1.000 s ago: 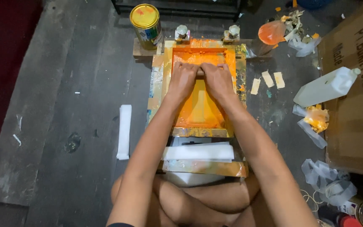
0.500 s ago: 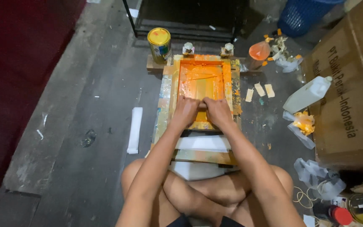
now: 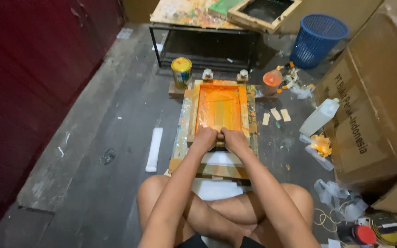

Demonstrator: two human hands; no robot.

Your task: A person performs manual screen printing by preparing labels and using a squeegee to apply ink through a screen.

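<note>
Screen (image 3: 220, 110): orange-inked frame, flat on the board on the floor, right in front of crossed legs
Squeegee (image 3: 220, 143): at the near edge of the frame, mostly hidden under the knuckles
Left hand (image 3: 205, 138): fingers curled tight on the squeegee, pressing down
Right hand (image 3: 235, 139): same grip, touching the left, likely for even pressure
Clamps (image 3: 207, 73): two at the far edge, pinning the frame like a hinge
Paper (image 3: 219, 158): white sheets stacked just below the hands
Can (image 3: 181, 71): yellow lid, left of the clamps
Cup (image 3: 272, 79): orange, off to the right
Bottle (image 3: 320, 117): white, leaning by the box (image 3: 373, 101)
Basket (image 3: 319, 39): blue, well apart
In the way: nothing on the frame; scraps close on the right
</note>
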